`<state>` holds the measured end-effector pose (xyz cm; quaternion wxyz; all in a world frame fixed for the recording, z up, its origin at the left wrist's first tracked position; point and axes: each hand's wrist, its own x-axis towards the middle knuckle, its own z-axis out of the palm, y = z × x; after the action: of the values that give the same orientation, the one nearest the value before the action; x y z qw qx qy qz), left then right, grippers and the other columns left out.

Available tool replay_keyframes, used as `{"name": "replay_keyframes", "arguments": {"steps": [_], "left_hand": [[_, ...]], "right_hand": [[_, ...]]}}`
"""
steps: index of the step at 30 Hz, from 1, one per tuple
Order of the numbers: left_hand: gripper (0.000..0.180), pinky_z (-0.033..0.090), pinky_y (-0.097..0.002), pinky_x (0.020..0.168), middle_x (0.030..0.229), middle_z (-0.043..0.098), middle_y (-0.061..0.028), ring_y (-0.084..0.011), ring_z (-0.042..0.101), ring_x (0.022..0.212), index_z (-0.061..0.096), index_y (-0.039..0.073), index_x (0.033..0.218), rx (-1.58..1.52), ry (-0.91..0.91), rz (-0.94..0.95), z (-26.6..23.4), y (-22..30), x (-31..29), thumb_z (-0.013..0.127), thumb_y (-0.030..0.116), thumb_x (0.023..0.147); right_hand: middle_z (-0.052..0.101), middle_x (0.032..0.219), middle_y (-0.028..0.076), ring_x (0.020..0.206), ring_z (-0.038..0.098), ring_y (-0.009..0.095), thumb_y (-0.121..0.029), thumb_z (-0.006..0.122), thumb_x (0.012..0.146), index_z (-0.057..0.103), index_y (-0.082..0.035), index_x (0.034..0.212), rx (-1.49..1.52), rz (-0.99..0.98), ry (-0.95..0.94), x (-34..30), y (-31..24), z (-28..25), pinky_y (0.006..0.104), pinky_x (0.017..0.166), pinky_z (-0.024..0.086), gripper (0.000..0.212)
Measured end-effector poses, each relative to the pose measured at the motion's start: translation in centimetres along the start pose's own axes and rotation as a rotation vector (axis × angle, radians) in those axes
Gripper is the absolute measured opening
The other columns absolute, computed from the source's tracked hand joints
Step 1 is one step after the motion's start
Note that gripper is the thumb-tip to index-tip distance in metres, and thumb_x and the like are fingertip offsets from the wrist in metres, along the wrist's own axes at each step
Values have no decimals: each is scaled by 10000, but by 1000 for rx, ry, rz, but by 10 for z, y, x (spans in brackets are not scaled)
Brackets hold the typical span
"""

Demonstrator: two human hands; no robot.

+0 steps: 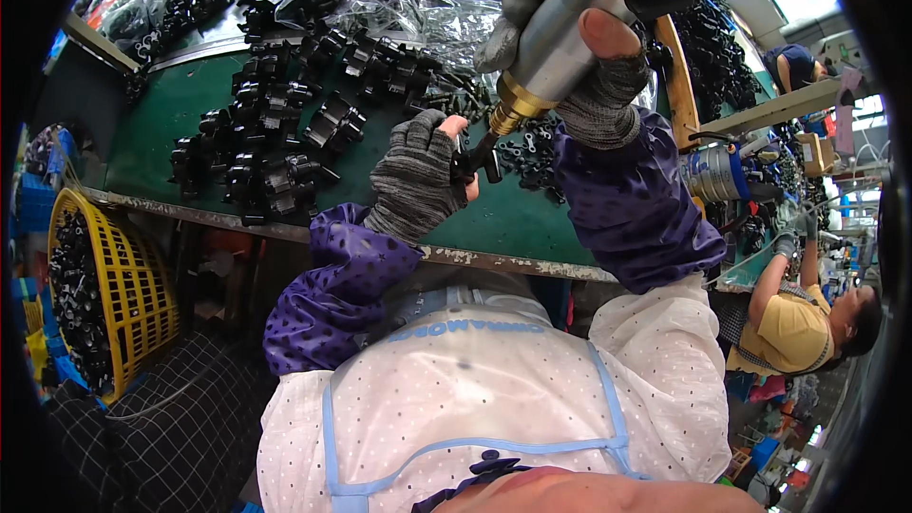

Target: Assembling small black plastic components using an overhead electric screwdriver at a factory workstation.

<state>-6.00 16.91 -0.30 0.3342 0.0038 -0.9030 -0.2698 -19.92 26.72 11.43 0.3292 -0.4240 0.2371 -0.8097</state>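
Observation:
My right hand, in a grey knit glove with bare fingertips, is wrapped round a silver power screwdriver with a brass collar. The tool slants down to the left. Its tip meets a small black plastic part pinched in my left hand, gloved the same way. My left fingers cover most of that part, so its full shape is hidden. Left of my left hand, many black ribbed plastic parts lie in rows on the green tabletop. Small dark pieces lie scattered beneath the tool.
Heaped black parts and clear plastic bags fill the table's far side. A yellow basket of black pieces stands at the left. To the right are a wooden post, a blue-and-silver cylinder and a co-worker in a yellow shirt.

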Motion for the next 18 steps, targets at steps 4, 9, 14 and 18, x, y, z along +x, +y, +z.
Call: {"name": "replay_keyframes", "arguments": {"steps": [4, 9, 14, 18], "left_hand": [[605, 433, -393, 761, 1006, 497, -118, -314, 498, 897, 480, 109, 1085, -16, -93, -16, 8, 1, 1, 674, 164, 515], [616, 434, -397, 792, 1059, 489, -118, -321, 481, 951, 484, 108, 1098, 98, -294, -109, -1, -5, -27, 678, 143, 515], [563, 437, -383, 826, 1119, 497, -103, -307, 484, 1015, 517, 112, 1104, 55, -326, 8, -19, -3, -23, 630, 79, 553], [485, 444, -355, 820, 1099, 517, -98, -291, 503, 1000, 561, 116, 1050, 7, -293, 8, -22, -6, -25, 618, 38, 575]], "right_hand": [[482, 1025, 201, 814, 585, 358, -179, 640, 745, 348, -19, 1154, 35, 82, -68, 10, -3, -31, 481, 671, 534, 527], [552, 965, 114, 793, 579, 189, -338, 525, 841, 473, 2, 1088, -966, -77, -177, -1, -18, -11, 345, 634, 532, 423], [538, 1071, 85, 1040, 488, 266, -346, 547, 774, 517, -109, 1110, -2251, 846, -505, -101, 12, -59, 439, 851, 376, 412], [558, 1030, 72, 1002, 507, 260, -341, 527, 782, 540, -101, 1065, -2296, 771, -567, -122, 18, -78, 420, 809, 404, 371]]}}
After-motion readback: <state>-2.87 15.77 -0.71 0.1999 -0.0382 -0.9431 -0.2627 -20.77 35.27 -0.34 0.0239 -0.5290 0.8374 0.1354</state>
